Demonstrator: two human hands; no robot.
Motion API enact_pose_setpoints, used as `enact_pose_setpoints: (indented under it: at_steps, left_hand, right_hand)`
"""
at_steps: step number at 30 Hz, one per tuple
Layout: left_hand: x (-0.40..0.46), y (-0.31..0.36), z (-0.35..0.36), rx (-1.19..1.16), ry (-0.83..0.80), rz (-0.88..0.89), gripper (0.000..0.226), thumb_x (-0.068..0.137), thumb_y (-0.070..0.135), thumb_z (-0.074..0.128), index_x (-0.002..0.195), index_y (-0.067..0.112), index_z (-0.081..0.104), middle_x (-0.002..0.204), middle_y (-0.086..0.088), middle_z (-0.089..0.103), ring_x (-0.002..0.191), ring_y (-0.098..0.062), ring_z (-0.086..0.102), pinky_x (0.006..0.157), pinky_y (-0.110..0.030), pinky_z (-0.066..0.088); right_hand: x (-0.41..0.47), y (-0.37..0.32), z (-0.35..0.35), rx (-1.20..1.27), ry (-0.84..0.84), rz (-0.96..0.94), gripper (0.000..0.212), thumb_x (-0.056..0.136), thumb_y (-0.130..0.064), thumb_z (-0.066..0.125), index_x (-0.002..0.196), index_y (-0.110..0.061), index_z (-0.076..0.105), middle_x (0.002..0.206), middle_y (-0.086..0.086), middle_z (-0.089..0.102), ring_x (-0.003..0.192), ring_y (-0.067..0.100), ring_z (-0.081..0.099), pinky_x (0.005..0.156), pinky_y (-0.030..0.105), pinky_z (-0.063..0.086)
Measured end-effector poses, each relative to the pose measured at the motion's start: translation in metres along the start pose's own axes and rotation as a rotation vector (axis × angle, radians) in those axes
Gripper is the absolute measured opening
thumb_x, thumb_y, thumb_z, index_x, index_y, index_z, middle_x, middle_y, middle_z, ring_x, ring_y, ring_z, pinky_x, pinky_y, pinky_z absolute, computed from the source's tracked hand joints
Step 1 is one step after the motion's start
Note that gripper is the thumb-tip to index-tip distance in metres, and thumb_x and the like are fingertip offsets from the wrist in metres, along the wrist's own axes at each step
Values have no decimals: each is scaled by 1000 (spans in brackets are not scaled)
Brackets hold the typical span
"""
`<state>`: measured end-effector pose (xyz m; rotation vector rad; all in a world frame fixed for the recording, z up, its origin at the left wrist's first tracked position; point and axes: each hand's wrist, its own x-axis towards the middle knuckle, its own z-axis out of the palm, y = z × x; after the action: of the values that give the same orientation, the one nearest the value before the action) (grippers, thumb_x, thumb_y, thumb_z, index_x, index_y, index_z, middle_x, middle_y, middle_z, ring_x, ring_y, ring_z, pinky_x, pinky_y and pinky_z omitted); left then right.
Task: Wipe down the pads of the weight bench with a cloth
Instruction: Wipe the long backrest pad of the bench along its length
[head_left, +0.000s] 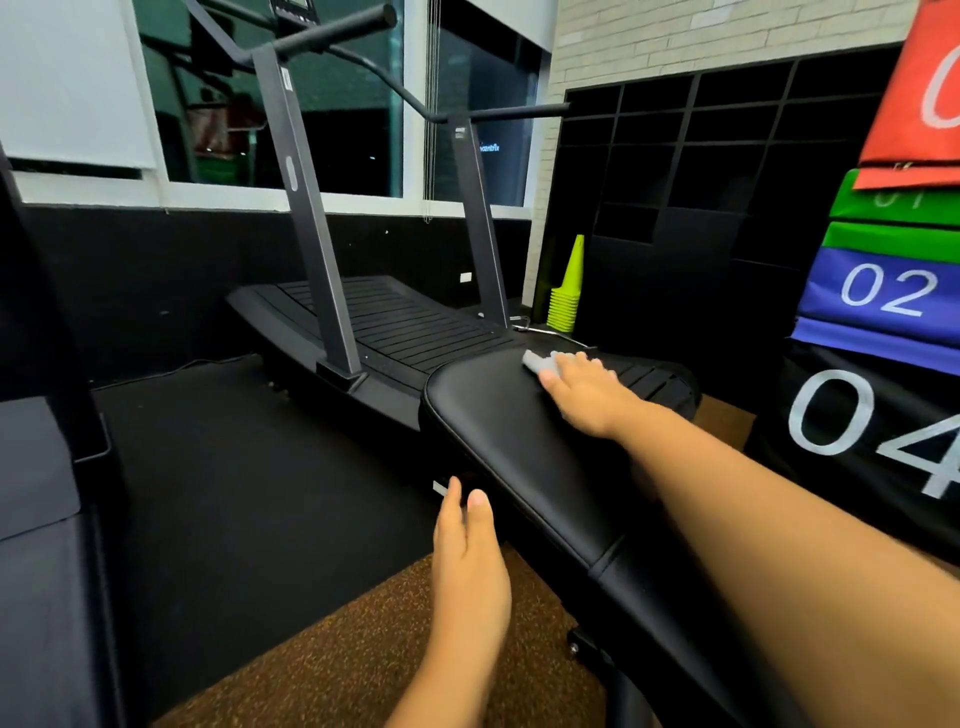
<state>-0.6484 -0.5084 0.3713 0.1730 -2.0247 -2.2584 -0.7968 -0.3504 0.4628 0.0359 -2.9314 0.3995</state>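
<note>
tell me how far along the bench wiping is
Done: can't tell; no wiped patch stands out on the black pad. In hand: the right hand presses a grey cloth on the far end of that pad, while the left hand rests open at its near edge. Left: likely the rest of this pad and the nearer pad past the seam.

Black padded weight bench (519, 441) runs from lower right toward centre, its long back pad separated from the nearer seat pad (691, 608) by a seam. A grey cloth (540, 360) lies on the far end of the back pad, under the right hand (582, 395), which presses flat on it.
</note>
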Motion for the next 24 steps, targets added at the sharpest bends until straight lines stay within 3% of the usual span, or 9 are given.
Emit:
enact_pose_setpoints:
  at_steps: [3,8,11,14,16,21,24]
  left_hand:
    - [-4,-13,3,-133,39,-84,43,103,44,35,144,33,38,147,9,40,135,-11,38,108,-31,33]
    - [-16,-34,5,-120,120,-184,25,104,37,33,125,31,46,128,6,47,113,-12,45,91,-32,35]
    - [-30,-40,7,-87,89,-194,20,104,36,34,118,32,47,124,6,50,113,-14,47,95,-33,36]
    - [-42,-39,11,-44,40,-157,24,103,35,36,123,28,49,127,4,52,116,-14,49,101,-34,38]
    - [-47,-38,17,-33,29,-146,31,101,36,39,129,25,47,130,2,52,119,-16,50,105,-39,39]
    - [-59,-37,40,-64,33,-158,34,100,33,38,131,19,47,129,-7,55,118,-25,53,105,-49,41]
    - [-67,-40,46,-88,53,-166,34,98,35,37,128,23,47,124,-6,58,113,-25,56,102,-49,43]
  right_hand:
    - [-28,-53,9,-78,-31,-307,56,98,-47,13,150,-30,26,144,12,36,128,37,36,109,49,27]
    - [-98,-57,13,-94,-104,-536,60,103,-44,26,154,-19,9,160,12,10,147,27,5,118,45,7]
    - [-97,-17,2,-55,-122,-400,55,104,-39,24,153,-17,12,158,9,16,144,27,14,114,44,12]
    - [-81,25,-4,-88,-40,-81,56,102,-44,24,150,-16,21,147,12,32,132,33,32,106,47,26]
    - [-85,24,-3,-128,-18,-31,57,99,-48,26,145,-14,29,137,15,40,124,36,39,102,47,31]
    - [-156,-23,13,-228,136,-423,54,96,-45,35,138,-11,35,135,13,43,118,34,42,102,47,30]
    - [-190,-19,14,-185,241,-557,42,89,-22,41,127,-7,48,127,11,53,110,31,50,101,42,32]
